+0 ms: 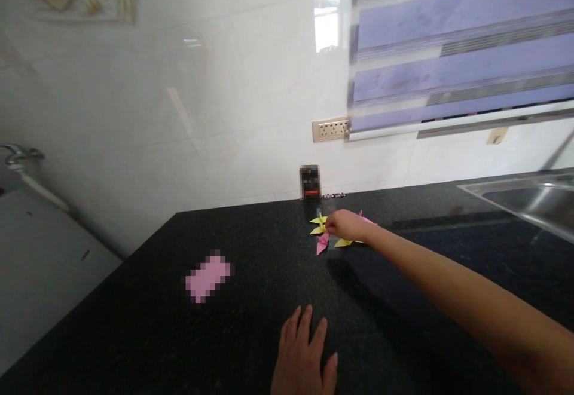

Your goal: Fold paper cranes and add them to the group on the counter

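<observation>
My right hand (347, 225) reaches across the dark counter, its fingers pinched together at a yellow paper crane (320, 228). Just below those fingers lies a pink paper crane (322, 243). Another yellow folded piece (343, 242) shows under the wrist, and a pink one (368, 220) peeks out behind the hand, which partly hides both. My left hand (301, 353) rests palm down near the counter's front, fingers spread and holding nothing.
A blurred-out pink item (207, 278) lies on the black counter (260, 251) at left. A small dark box (310, 182) stands against the wall beside a patterned strip (334, 195). A steel sink (538, 198) is at right, a tap (20, 155) at far left.
</observation>
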